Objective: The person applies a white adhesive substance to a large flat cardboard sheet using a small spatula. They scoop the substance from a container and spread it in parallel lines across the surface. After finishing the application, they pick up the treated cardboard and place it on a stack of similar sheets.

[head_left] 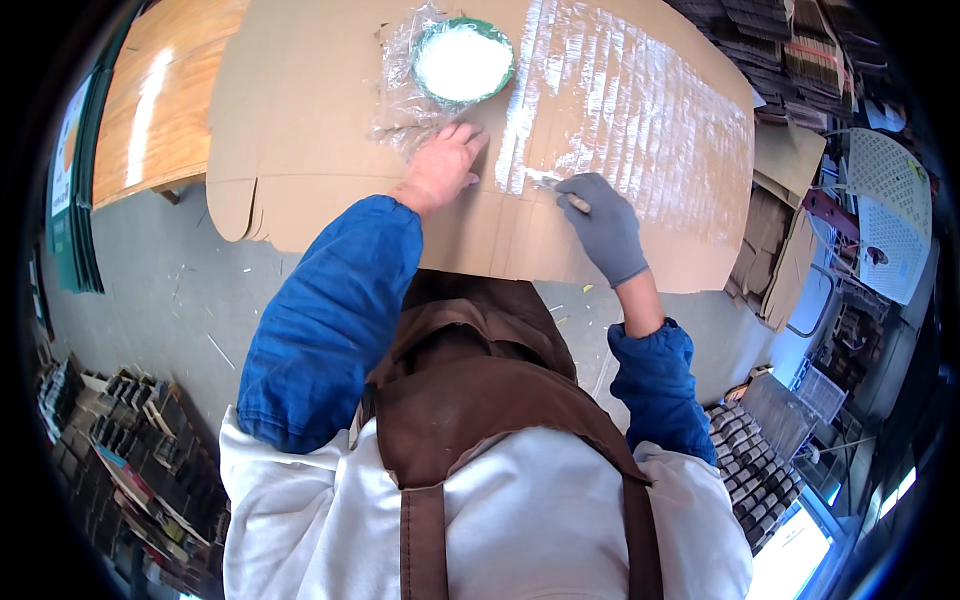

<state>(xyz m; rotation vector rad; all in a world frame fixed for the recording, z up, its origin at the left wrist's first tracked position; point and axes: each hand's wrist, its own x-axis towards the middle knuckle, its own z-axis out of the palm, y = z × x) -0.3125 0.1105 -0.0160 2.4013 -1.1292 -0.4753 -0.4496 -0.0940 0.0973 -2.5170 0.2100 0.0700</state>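
Observation:
My left hand (446, 168) is bare and lies on a large cardboard sheet (320, 110), its fingers stretched out and holding nothing. Just beyond its fingertips is crumpled clear plastic film (400, 90), with a round green bowl (512, 62) of white paste (460, 64) on it. In a grey glove, my right hand (605, 225) is closed round a small brush (548, 181); a bit of its pale handle shows between the fingers. The brush's white-smeared tip touches the near edge of a patch of narrow strips (620, 110) laid side by side, streaked with shiny white.
A varnished wooden table (165, 90) stands at the left. Stacked dark pieces (780, 40) are at the far right, near a white perforated chair (885, 210). More racks of stacked pieces (150, 440) stand low on the left. Scraps dot the grey floor (190, 270).

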